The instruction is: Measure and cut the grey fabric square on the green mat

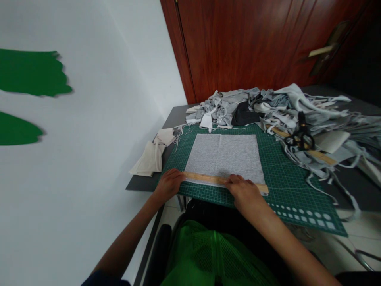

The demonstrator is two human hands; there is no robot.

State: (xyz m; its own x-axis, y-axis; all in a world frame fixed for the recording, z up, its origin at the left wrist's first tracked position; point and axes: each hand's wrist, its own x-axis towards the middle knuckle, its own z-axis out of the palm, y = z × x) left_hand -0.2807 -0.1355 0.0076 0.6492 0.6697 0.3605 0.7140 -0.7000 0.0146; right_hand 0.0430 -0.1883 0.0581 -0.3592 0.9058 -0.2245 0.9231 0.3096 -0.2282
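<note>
Head view, the only one: a long wooden ruler [222,180] lies flat across the near edge of a square piece of light grey fabric [224,155], which rests on a green gridded cutting mat [282,178] on a dark grey table [175,115]. The ruler's long axis runs left to right, tilting slightly toward the person at its right end.

Left hand [169,183]: palm down at the ruler's left end, touching it and the fabric's near-left corner. Fingers curled loosely together, tips on or just at the ruler; whether they press or merely rest cannot be told.

Right hand [244,191]: palm down over the ruler's right half, covering part of it. Fingers held together and flat, pointing left along the ruler. Nothing is pinched by either hand. The ruler's bare middle stretch lies between the hands, about equally near to both; its right tip projects just beyond the right hand.

Surroundings: a heap of grey and white fabric scraps [268,105] spreads across the far and right side of the table. Black-handled scissors [301,137] lie on that heap, well apart from both hands, closer to the right one. Folded cream cloth pieces [150,157] sit left of the mat. A red-brown wooden door [253,43] stands behind the table.
</note>
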